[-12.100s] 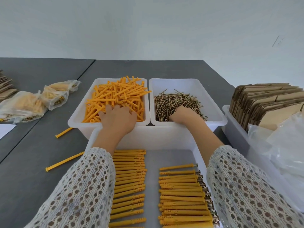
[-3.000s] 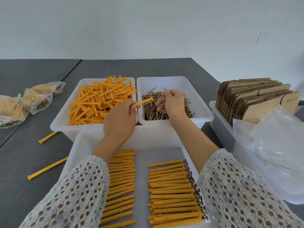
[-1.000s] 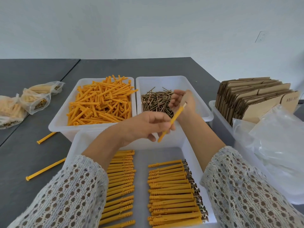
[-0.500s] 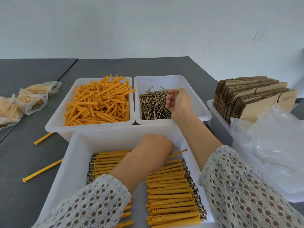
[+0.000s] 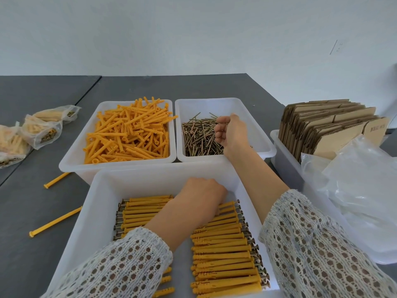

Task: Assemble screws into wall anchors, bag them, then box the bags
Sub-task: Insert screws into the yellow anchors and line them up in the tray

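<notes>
My left hand (image 5: 203,197) reaches into the near white tray (image 5: 96,203). Its fingers curl down onto the top assembled anchor (image 5: 228,204) of the right row (image 5: 223,250). A second row of assembled anchors (image 5: 139,211) lies to the left, partly hidden by my forearm. My right hand (image 5: 232,132) hovers over the screw bin (image 5: 258,130), fingers curled around a few screws. The loose screws (image 5: 197,136) fill that bin's left half. Loose orange anchors (image 5: 129,134) fill the bin (image 5: 116,164) beside it.
Filled plastic bags (image 5: 40,130) lie at the far left of the grey table. Two long orange anchors (image 5: 55,221) lie on the table left of the trays. At the right, a bin holds flat cardboard boxes (image 5: 322,125) and empty clear bags (image 5: 361,186).
My left hand carried an assembled anchor from beside my right hand down into the near tray, to the top of the right row. My right hand stayed over the screws and curled shut.
</notes>
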`<state>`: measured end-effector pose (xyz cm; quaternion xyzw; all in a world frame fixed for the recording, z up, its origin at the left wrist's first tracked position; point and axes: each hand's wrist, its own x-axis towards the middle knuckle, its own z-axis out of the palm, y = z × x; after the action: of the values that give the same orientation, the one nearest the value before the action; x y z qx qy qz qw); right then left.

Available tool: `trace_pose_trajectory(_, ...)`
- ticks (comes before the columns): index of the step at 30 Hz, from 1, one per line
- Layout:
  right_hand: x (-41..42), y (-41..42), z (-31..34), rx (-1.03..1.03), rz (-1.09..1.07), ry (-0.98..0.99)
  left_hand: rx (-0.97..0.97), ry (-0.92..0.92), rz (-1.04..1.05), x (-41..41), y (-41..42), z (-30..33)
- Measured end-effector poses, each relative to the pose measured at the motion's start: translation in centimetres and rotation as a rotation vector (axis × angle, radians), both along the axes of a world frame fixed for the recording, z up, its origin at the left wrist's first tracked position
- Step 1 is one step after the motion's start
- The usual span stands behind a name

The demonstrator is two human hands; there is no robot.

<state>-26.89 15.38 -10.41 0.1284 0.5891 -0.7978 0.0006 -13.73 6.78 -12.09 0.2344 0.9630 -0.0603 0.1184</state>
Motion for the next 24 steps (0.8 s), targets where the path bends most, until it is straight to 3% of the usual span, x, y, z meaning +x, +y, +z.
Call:
trace_pose_trajectory(14,0.1,-0.1,0.0,0.006,0.004,0.006,0.019,0.059,0.049,-0.5,0.5,-1.5)
trace_pose_trajectory(24,0.1,-0.5,-0.3,0.159,0.003,0.058,0.075,0.041,-0.026,-0.4,0.4,-1.4)
